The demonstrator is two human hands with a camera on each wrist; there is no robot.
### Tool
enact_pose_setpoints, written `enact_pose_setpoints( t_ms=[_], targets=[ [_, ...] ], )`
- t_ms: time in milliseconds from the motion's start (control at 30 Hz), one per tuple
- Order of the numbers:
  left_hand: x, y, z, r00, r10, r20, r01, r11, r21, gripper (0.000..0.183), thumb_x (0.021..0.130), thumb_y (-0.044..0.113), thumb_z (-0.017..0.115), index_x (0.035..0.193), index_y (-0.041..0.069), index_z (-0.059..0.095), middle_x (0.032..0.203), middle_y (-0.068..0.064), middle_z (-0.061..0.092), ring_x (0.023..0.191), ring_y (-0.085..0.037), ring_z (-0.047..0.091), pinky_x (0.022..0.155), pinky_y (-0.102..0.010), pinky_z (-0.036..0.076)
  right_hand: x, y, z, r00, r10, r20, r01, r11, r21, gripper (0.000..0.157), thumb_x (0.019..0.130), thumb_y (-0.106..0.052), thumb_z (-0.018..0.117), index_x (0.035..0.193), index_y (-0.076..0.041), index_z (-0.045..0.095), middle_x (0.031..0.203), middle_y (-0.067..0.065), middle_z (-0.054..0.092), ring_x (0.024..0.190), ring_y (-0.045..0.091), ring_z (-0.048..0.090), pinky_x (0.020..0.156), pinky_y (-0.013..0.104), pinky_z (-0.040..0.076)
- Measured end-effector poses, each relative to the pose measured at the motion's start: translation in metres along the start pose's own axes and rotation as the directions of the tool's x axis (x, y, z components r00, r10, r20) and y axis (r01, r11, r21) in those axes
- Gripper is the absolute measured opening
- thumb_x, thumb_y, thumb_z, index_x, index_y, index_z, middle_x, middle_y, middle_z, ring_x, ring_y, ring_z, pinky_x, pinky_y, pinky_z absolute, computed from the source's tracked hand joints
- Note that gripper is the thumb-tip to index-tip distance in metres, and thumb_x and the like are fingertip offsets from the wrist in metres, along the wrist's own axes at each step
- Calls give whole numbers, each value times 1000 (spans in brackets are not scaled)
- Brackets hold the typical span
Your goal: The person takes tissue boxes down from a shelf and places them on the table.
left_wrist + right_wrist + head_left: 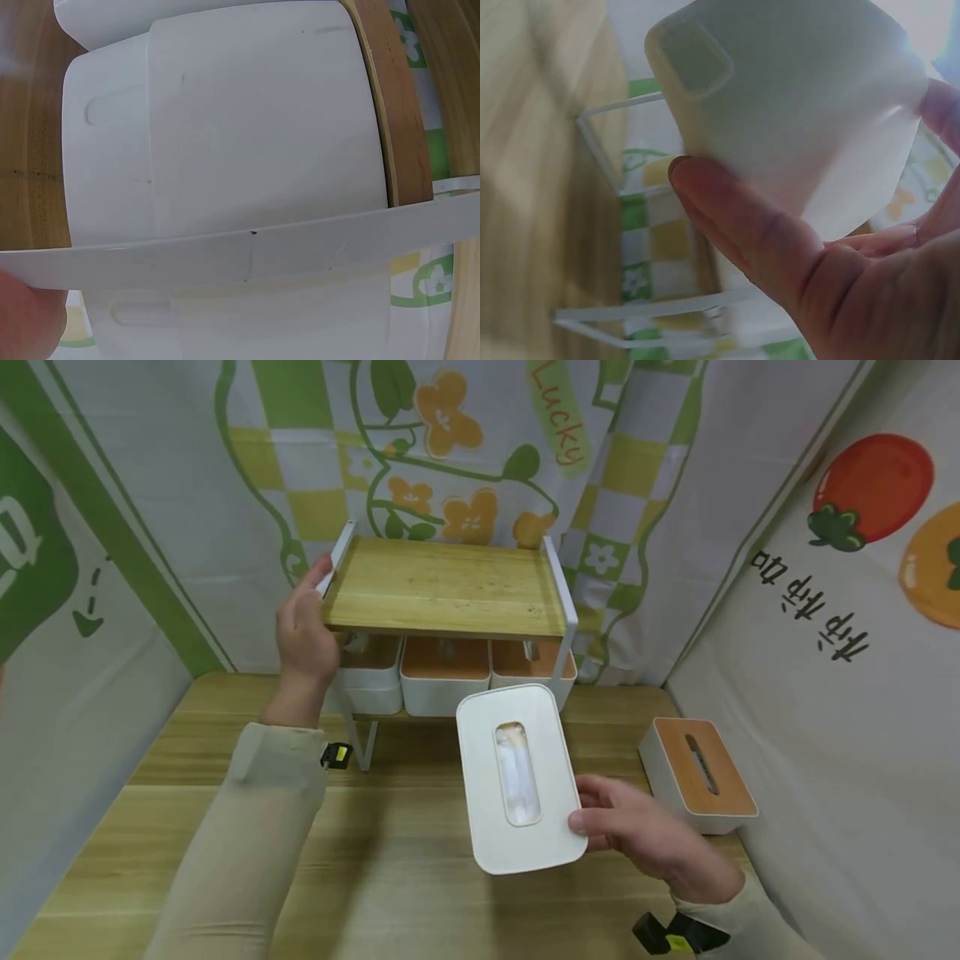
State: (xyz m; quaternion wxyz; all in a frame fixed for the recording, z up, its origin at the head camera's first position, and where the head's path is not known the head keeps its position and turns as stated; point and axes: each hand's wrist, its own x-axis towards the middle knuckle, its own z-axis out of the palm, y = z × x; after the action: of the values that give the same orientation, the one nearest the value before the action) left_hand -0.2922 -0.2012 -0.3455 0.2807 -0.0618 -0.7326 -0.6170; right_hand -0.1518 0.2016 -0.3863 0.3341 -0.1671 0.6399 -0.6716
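Note:
My right hand point(637, 827) grips a white tissue box point(480, 827) by its near right side, thumb over the lid's edge. The lid faces up towards the head camera, tilted, and clear wrapping shows through its oval slot. From the right wrist, the box point(795, 97) appears as a plain pale surface with a rectangular recess. At the small shelf rack point(450, 581), my left hand point(307, 627) holds the front left corner of its white metal frame. Part of a digit point(26, 315) touches the white frame bar point(255, 244) in the left wrist view; the other fingers are hidden there.
Under the rack's wooden top, white boxes point(442, 689) stand side by side, some with brown lids. A wood-lidded tissue box point(705, 768) sits at the table's right, near the wall cloth. Printed curtains point(465, 452) enclose the wooden table point(405, 877).

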Motion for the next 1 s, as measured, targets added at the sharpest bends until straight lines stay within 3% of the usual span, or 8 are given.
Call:
enact_pose_setpoints(
  t_ms=[200,467,733,1000],
  targets=[
    [0,1,-1,1000,-24,0,24,1000,1,55,102,21,19,150,15,46,154,10,40,140,-1,26,112,-17,15,-2,25,-6,993,94,-68,-95,995,-2,73,94,-14,63,143,22,23,118,20,59,101,30,66,82,42,56],
    [-1,1,-1,1000,-17,3,17,1000,-11,55,102,22,19,150,14,45,154,10,41,140,-1,27,112,-17,15,-5,57,-13,981,158,-113,-161,987,-22,62,95,-14,59,138,22,34,114,18,64,98,28,66,83,46,55],
    [1,1,1,1000,22,6,-22,1000,-17,55,102,18,19,149,11,45,154,4,41,140,-3,29,112,-17,18,-12,78,-20,951,233,-202,-247,968,-45,55,95,-20,61,130,18,44,103,13,67,90,24,66,80,44,55],
    [3,-3,-1,1000,24,3,-24,1000,-12,56,101,16,19,149,8,45,155,0,41,140,-4,30,112,-18,19,-20,93,-31,932,260,-253,-281,958,-49,59,97,-20,59,134,22,39,107,14,66,96,26,66,79,45,56]
  ],
)
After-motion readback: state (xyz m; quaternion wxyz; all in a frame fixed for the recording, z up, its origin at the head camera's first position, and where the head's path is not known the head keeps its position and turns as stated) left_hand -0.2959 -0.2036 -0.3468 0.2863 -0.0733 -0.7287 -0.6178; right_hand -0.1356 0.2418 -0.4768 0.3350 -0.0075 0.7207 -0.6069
